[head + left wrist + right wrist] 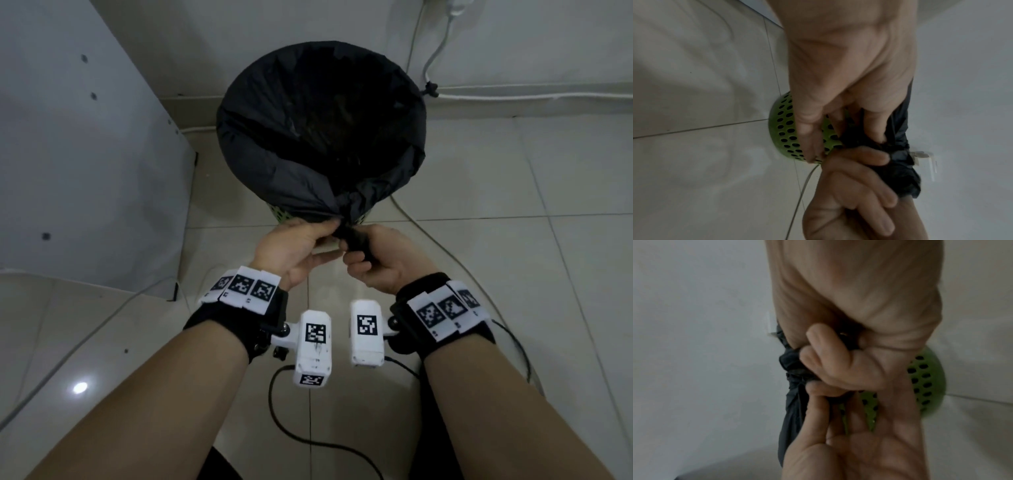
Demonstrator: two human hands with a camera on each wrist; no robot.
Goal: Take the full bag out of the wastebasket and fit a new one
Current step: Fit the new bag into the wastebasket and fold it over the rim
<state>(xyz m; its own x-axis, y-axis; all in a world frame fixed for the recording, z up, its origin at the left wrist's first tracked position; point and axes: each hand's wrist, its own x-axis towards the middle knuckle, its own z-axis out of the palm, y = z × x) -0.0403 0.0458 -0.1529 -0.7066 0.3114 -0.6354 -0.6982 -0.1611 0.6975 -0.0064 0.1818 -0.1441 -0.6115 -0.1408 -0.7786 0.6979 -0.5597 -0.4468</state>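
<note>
A black bag (318,137) lines a green perforated wastebasket (282,215) standing on the tiled floor, its mouth spread over the rim. At the near rim the slack plastic is gathered into a twisted bunch. My left hand (330,229) pinches that bunch from the left, and my right hand (356,251) curls its fingers round the bunch's free end. In the left wrist view the left fingers (873,129) press the crumpled bag (898,162) beside the basket (785,126). The right wrist view shows the right fingers (818,356) wrapped round the bag (791,410), the basket (927,382) behind.
A white cabinet panel (68,154) stands close on the left. A white cable (513,97) runs along the wall base behind the basket, and a black cable (291,428) loops on the floor under my wrists. Open tiled floor (531,205) lies to the right.
</note>
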